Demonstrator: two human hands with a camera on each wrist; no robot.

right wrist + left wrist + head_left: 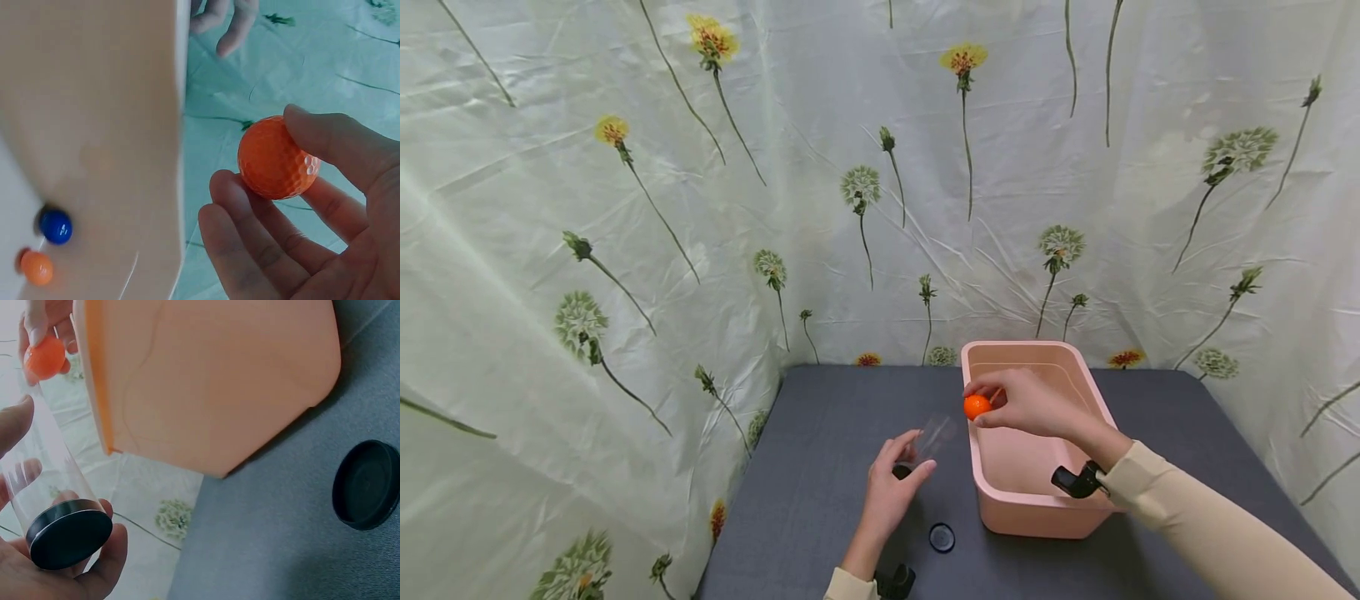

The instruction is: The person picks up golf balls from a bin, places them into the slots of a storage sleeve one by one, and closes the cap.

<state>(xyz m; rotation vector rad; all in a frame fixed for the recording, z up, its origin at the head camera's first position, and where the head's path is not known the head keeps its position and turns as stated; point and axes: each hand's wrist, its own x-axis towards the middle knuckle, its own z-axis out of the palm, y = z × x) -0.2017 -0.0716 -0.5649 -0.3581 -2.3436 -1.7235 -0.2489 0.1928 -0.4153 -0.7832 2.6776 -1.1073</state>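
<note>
My right hand [1026, 404] pinches an orange golf ball [278, 157] between thumb and fingers, over the left rim of the pink bin [1036, 518]. In my left hand [891, 487] is a clear plastic tube [53, 444], gripped near its black end cap [70, 534]. The tube tilts up toward the bin, and in the left wrist view the ball overlaps its upper end. A loose black cap [942, 537] lies on the table by the bin's near left corner.
Inside the bin, the right wrist view shows a blue ball [55, 226] and another orange ball [37, 268]. The dark table [827, 442] meets a flower-printed curtain [880, 167] behind and at the sides.
</note>
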